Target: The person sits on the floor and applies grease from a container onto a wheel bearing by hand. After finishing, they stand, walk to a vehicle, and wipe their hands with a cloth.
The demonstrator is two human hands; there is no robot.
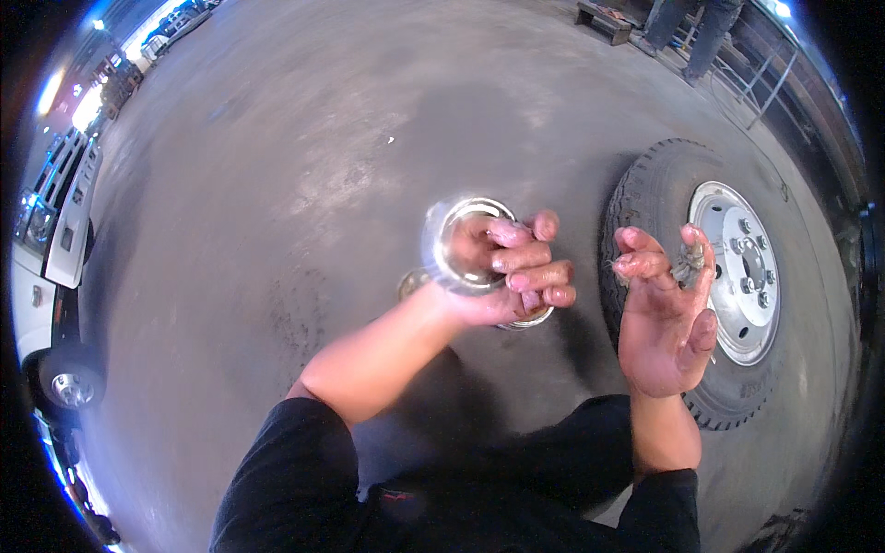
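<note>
Left of the wheel, my left hand (518, 263) is curled with its fingers bent to the right. Around and beside it shows a shiny round metal ring (442, 251), partly blurred, which the hand seems to hold. Below the fingers another bright curved rim (533, 323) peeks out; its kind is hidden by the hand. My right hand (666, 323) is raised palm up in front of the wheel, fingers half bent and wet or greasy looking. A small grey fibrous wad (686, 265) sits between its fingers.
A truck wheel with black tyre and silver rim (737, 276) is close by on the right. A white vehicle (55, 240) stands at the far left. Another person's legs (705, 37), a low wooden stool (604, 22) and a metal frame (772, 88) are at the far right.
</note>
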